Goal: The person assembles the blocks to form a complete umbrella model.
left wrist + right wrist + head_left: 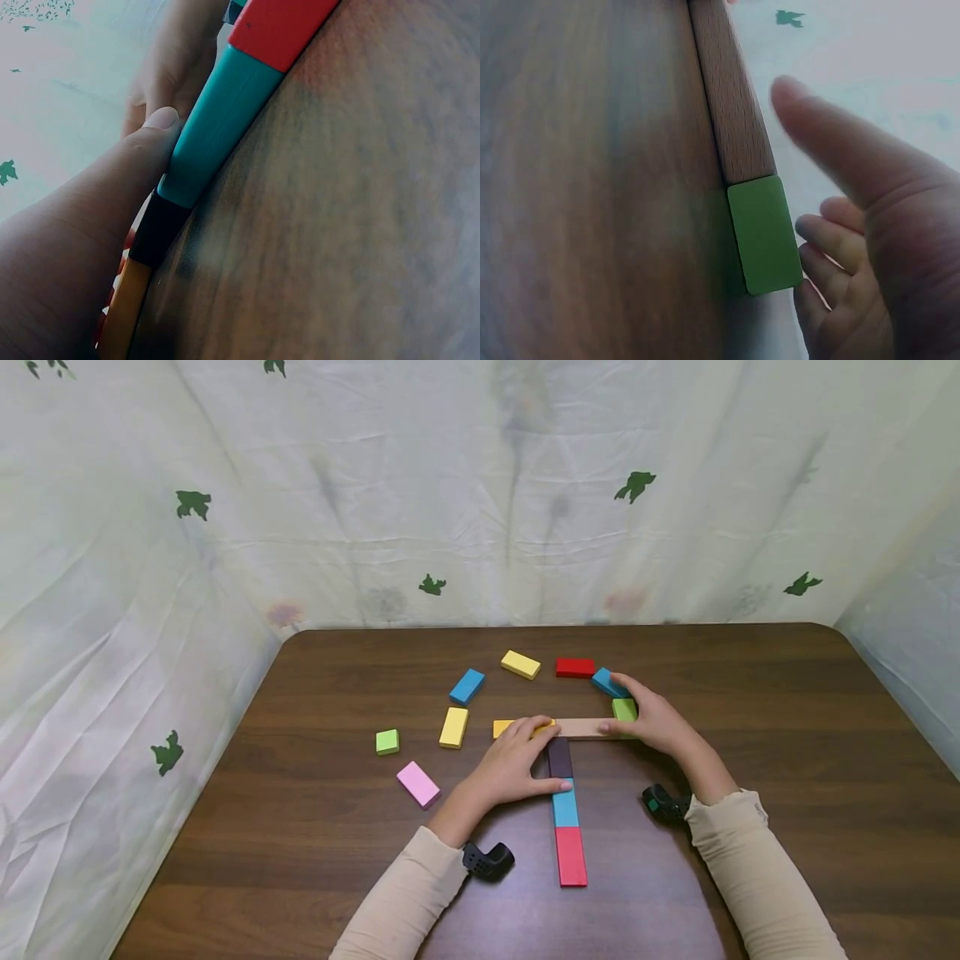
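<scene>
Flat blocks form a T on the table. Its stem has a red block (pixel 572 857), a light blue block (pixel 566 810) and a dark block (pixel 559 758); its top has a yellow-orange block (pixel 502 727) and a plain wooden block (pixel 581 728). A green block (pixel 765 234) meets the wooden block's right end. My left hand (pixel 513 764) spreads over the joint, thumb on the light blue block and fingertips over the yellow-orange one. Around the green block my right hand (pixel 654 718) reaches with spread fingers, thumb over the wooden block and index finger by a blue block (pixel 609 682).
Behind the T lie a red block (pixel 575 668) and a yellow block (pixel 521 664). To the left are another blue block (pixel 467 687), another yellow block (pixel 453 727), a small green block (pixel 387 742) and a pink block (pixel 418 784). A pale curtain (pixel 480 493) hangs behind the brown table (pixel 300 827).
</scene>
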The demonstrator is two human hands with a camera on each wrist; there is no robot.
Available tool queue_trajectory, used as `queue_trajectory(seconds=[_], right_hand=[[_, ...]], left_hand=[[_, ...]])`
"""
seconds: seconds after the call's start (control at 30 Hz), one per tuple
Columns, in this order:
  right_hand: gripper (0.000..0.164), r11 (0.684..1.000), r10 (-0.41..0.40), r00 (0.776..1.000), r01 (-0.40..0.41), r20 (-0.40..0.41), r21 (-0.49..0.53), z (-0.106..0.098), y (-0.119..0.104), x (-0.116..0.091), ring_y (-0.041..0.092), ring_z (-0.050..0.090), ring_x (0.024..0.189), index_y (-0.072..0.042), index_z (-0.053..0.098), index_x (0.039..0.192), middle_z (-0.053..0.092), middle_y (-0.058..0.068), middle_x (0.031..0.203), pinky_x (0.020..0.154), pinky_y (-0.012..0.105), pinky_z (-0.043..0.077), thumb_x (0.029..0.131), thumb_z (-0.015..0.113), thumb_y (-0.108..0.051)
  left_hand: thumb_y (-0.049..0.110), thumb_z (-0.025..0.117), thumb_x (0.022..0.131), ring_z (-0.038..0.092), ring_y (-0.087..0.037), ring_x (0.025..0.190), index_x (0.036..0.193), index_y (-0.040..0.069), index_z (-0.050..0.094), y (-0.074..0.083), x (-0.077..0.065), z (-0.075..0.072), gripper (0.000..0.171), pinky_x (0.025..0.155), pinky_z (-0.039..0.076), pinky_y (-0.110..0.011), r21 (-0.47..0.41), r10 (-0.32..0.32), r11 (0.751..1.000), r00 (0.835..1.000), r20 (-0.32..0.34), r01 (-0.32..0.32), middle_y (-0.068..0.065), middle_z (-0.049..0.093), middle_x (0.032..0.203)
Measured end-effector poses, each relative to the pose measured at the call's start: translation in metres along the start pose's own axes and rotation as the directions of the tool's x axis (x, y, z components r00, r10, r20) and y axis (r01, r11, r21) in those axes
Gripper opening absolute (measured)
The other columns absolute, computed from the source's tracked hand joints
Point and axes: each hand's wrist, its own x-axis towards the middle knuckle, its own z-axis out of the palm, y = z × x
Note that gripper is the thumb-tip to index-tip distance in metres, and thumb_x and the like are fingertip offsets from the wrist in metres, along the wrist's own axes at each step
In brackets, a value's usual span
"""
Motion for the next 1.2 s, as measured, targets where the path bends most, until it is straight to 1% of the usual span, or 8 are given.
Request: queue_trajectory(seconds=[0.1, 0.23, 0.47, 0.67, 0.8, 0.93, 1.07, 1.2], right_hand=[[0.096, 1.0, 0.01, 1.0, -0.01, 0.011, -0.006, 0.001, 0.002, -0.001, 0.035, 0.034, 0.119, -0.01, 0.02, 0.143, 0.027, 0.02, 0.141, 0.092, 0.054, 0.03, 0.072, 0.068, -0.053], [0.096, 1.0, 0.005, 1.0, -0.005, 0.019, -0.013, 0.001, 0.003, -0.001, 0.036, 0.032, 0.121, -0.009, 0.02, 0.143, 0.026, 0.019, 0.141, 0.094, 0.054, 0.029, 0.072, 0.067, -0.053], [0.096, 1.0, 0.01, 1.0, -0.009, 0.027, -0.013, 0.001, 0.004, 0.0, 0.036, 0.031, 0.123, -0.01, 0.021, 0.143, 0.026, 0.02, 0.141, 0.095, 0.054, 0.027, 0.072, 0.067, -0.054], [0.096, 1.0, 0.005, 1.0, -0.005, 0.028, -0.018, 0.002, 0.005, 0.0, 0.037, 0.031, 0.122, -0.01, 0.02, 0.143, 0.026, 0.02, 0.141, 0.095, 0.054, 0.028, 0.072, 0.066, -0.055], [0.096, 1.0, 0.008, 1.0, -0.008, 0.025, -0.01, 0.002, 0.005, 0.0, 0.037, 0.031, 0.123, -0.01, 0.021, 0.143, 0.026, 0.019, 0.141, 0.094, 0.055, 0.027, 0.072, 0.066, -0.055], [0.096, 1.0, 0.016, 1.0, -0.016, 0.021, -0.005, 0.003, 0.005, 0.0, 0.037, 0.029, 0.124, -0.01, 0.021, 0.143, 0.025, 0.019, 0.142, 0.095, 0.055, 0.026, 0.071, 0.067, -0.054], [0.096, 1.0, 0.016, 1.0, -0.016, 0.019, -0.003, 0.003, 0.006, 0.0, 0.036, 0.029, 0.124, -0.011, 0.021, 0.143, 0.025, 0.019, 0.142, 0.095, 0.055, 0.026, 0.072, 0.067, -0.054], [0.095, 1.0, 0.012, 1.0, -0.012, 0.021, 0.005, 0.002, 0.007, 0.001, 0.035, 0.03, 0.123, -0.012, 0.02, 0.143, 0.025, 0.018, 0.142, 0.095, 0.055, 0.028, 0.072, 0.067, -0.053]], left_hand=[[0.069, 0.051, 0.073, 0.026, -0.019, 0.125, 0.139, 0.017, 0.036, 0.0, 0.0, 0.001, 0.085, 0.101, 0.026, -0.037, 0.001, 0.002, 1.0, 1.0, 0.0, -0.002, -0.002, 0.031, 0.137], [0.069, 0.051, 0.073, 0.026, -0.019, 0.125, 0.139, 0.018, 0.035, 0.0, 0.001, 0.001, 0.085, 0.101, 0.026, -0.037, 0.004, 0.001, 1.0, 1.0, 0.004, -0.001, -0.002, 0.031, 0.137], [0.071, 0.049, 0.073, 0.027, -0.018, 0.125, 0.138, 0.018, 0.036, 0.002, 0.001, -0.003, 0.085, 0.1, 0.027, -0.037, 0.014, -0.01, 1.0, 1.0, 0.024, 0.009, -0.001, 0.031, 0.137], [0.07, 0.049, 0.074, 0.029, -0.019, 0.123, 0.138, 0.017, 0.037, 0.002, 0.002, -0.007, 0.084, 0.099, 0.029, -0.036, 0.012, 0.008, 1.0, 1.0, 0.02, -0.009, -0.002, 0.034, 0.135], [0.069, 0.049, 0.074, 0.029, -0.02, 0.124, 0.138, 0.015, 0.035, 0.0, 0.001, -0.01, 0.086, 0.099, 0.03, -0.036, -0.007, 0.026, 1.0, 1.0, -0.008, -0.026, -0.003, 0.035, 0.134], [0.068, 0.051, 0.074, 0.03, -0.021, 0.124, 0.139, 0.013, 0.033, -0.005, 0.0, -0.015, 0.088, 0.098, 0.032, -0.038, -0.02, 0.021, 1.0, 0.998, -0.055, -0.022, -0.004, 0.034, 0.136], [0.066, 0.055, 0.074, 0.031, -0.022, 0.123, 0.138, 0.011, 0.034, -0.011, -0.003, -0.021, 0.087, 0.099, 0.031, -0.037, -0.011, 0.009, 1.0, 0.994, -0.109, -0.01, -0.005, 0.035, 0.136], [0.062, 0.059, 0.073, 0.032, -0.022, 0.124, 0.137, 0.007, 0.034, -0.018, -0.008, -0.028, 0.088, 0.101, 0.028, -0.037, -0.014, 0.011, 1.0, 0.987, -0.158, -0.013, -0.005, 0.037, 0.136]])
